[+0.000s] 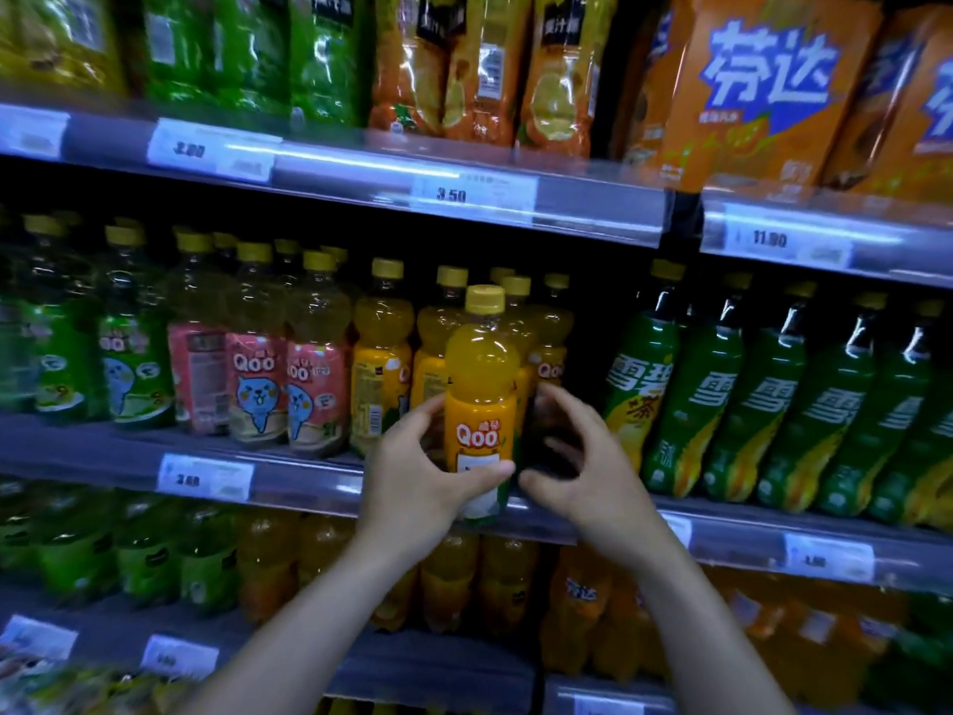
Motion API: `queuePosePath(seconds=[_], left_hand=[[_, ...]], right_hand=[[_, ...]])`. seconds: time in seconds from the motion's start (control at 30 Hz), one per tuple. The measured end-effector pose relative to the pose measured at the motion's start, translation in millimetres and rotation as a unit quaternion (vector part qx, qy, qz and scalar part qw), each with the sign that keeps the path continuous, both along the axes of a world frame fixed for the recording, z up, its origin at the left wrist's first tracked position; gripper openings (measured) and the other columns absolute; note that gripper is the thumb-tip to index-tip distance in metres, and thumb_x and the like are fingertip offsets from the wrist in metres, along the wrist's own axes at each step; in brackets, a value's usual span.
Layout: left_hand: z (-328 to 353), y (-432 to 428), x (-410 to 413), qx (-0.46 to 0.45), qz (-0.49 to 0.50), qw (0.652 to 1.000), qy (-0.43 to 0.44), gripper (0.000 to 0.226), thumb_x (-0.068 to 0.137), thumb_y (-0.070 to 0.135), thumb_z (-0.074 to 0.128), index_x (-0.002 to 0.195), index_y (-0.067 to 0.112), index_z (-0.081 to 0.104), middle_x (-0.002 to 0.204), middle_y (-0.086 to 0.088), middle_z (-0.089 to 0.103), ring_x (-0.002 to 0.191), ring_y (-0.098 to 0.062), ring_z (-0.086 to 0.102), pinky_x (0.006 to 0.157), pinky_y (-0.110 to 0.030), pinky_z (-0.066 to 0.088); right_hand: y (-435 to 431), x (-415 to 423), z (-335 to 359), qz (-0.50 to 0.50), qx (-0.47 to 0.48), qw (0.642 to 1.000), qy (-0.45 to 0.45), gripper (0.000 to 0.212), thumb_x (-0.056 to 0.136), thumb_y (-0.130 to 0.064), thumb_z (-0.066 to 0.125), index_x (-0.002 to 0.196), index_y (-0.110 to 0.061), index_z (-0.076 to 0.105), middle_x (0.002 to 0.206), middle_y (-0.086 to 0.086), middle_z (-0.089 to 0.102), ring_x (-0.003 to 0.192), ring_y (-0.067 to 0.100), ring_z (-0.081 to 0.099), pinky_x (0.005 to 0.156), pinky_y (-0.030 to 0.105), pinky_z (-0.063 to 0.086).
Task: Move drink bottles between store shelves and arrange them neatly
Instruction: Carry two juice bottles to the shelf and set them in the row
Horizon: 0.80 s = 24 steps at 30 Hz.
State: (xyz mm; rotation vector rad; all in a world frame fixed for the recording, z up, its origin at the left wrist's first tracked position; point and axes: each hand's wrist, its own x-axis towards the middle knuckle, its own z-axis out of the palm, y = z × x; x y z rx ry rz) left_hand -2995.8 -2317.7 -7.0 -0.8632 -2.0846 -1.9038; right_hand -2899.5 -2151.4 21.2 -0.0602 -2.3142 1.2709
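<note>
Shelves [330,487] of drinks fill my view, and the middle one carries yellow-capped orange bottles [382,353] beside green bottles [706,405] to the right. At its front edge stands the orange Qoo bottle [480,384] (label facing me), upright. My left hand [417,487] wraps its lower label, thumb across the front. My right hand [577,456] hovers just beside it, fingers [562,399] curled loosely apart, gripping nothing.

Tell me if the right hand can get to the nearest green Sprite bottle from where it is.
Probably yes. The right hand is open beside the orange bottle, and the Sprite bottle stands at the shelf front just right of it, nothing between.
</note>
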Motion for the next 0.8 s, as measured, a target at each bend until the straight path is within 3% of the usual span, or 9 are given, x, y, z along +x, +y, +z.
queuePosePath(seconds=[0.07,0.13,0.23,0.33,0.43,0.53,0.63,0.8], left_hand=[[3,8,8,-0.004,-0.002,1.0,0.031,0.071,0.058,0.041,0.095,0.122,0.032,0.066,0.102,0.016,0.074,0.094,0.001,0.069,0.08,-0.027,0.06],[7,13,14,-0.014,0.008,0.998,0.057,0.071,0.059,0.047,0.093,0.124,0.03,0.067,0.103,0.017,0.073,0.096,0.002,0.067,0.08,-0.025,0.058],[10,14,14,-0.034,-0.008,0.997,0.071,0.077,0.065,0.06,0.083,0.133,0.028,0.064,0.112,0.019,0.071,0.105,0.006,0.064,0.085,-0.02,0.056],[6,2,2,-0.095,0.004,0.986,0.138,0.075,0.071,0.068,0.073,0.133,0.028,0.061,0.123,0.02,0.061,0.112,0.006,0.057,0.091,-0.014,0.05],[-21,-17,-23,-0.218,0.117,0.93,0.273,0.07,0.08,0.074,0.06,0.124,0.02,0.066,0.12,0.007,0.062,0.114,-0.01,0.055,0.096,-0.029,0.047],[-52,-34,-43,-0.278,0.172,0.889,0.322,0.064,0.081,0.07,0.061,0.114,0.017,0.072,0.112,0.002,0.065,0.109,-0.019,0.058,0.092,-0.038,0.049],[-64,-37,-51,-0.282,0.189,0.869,0.359,0.062,0.081,0.067,0.059,0.107,0.013,0.075,0.104,0.0,0.066,0.104,-0.021,0.058,0.085,-0.034,0.047],[-72,-35,-58,-0.229,0.167,0.887,0.366,0.059,0.081,0.063,0.062,0.104,0.01,0.076,0.1,-0.002,0.065,0.099,-0.02,0.055,0.082,-0.032,0.048]], right_hand=[[-11,10,-6,0.014,0.046,0.999,0.008,0.091,0.07,-0.028,0.093,0.146,-0.039,0.047,0.138,-0.012,0.059,0.123,0.003,0.061,0.097,0.025,0.056],[-15,7,-9,-0.018,0.052,0.998,0.031,0.083,0.064,-0.029,0.096,0.134,-0.043,0.054,0.123,-0.014,0.069,0.11,0.003,0.068,0.089,0.027,0.06],[-8,4,-10,-0.066,0.036,0.996,0.052,0.072,0.065,-0.03,0.095,0.129,-0.033,0.063,0.11,-0.014,0.075,0.099,0.002,0.072,0.084,0.035,0.063],[-5,5,-8,-0.073,0.02,0.995,0.067,0.067,0.068,-0.027,0.096,0.127,-0.029,0.064,0.106,-0.015,0.076,0.097,0.0,0.072,0.081,0.028,0.062],[-2,3,0,-0.109,0.029,0.99,0.085,0.062,0.07,-0.027,0.095,0.122,-0.031,0.06,0.104,-0.019,0.072,0.096,-0.009,0.068,0.078,0.015,0.056],[2,1,2,-0.152,0.045,0.983,0.092,0.057,0.072,-0.025,0.094,0.114,-0.036,0.057,0.101,-0.023,0.068,0.09,-0.02,0.062,0.07,0.0,0.048],[2,-1,-2,-0.176,0.05,0.98,0.084,0.055,0.073,-0.026,0.093,0.113,-0.037,0.056,0.104,-0.018,0.069,0.09,-0.008,0.065,0.069,0.004,0.048],[6,-10,-7,-0.199,0.056,0.976,0.07,0.049,0.075,-0.027,0.093,0.111,-0.031,0.06,0.104,-0.015,0.07,0.086,-0.006,0.062,0.066,0.001,0.045]])
